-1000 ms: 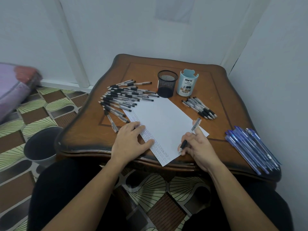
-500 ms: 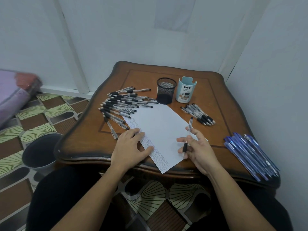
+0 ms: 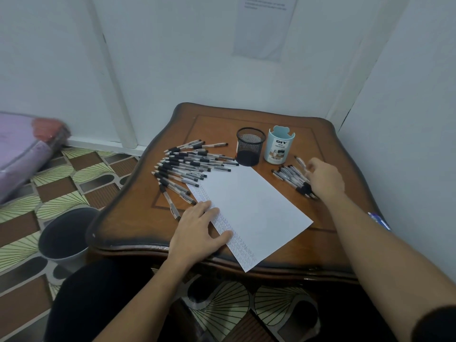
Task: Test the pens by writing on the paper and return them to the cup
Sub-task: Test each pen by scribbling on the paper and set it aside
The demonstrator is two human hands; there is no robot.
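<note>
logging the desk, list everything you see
table: 1, brown, centre
paper: 1, white, on table
left pen pile: many, black and clear, left of paper
right pen pile: several, same, right of paper
mesh cup: 1, black, behind paper
desk organizer cup: 1, light blue, beside mesh cup
blue pens: few visible, blue, right edge
bin: 1, grey, floor left
rolled bundle: 1, purple, far left
wall notice: 1, white, wall
left grip: flat on paper's left edge
right grip: over right pen pile, hold unclear
</note>
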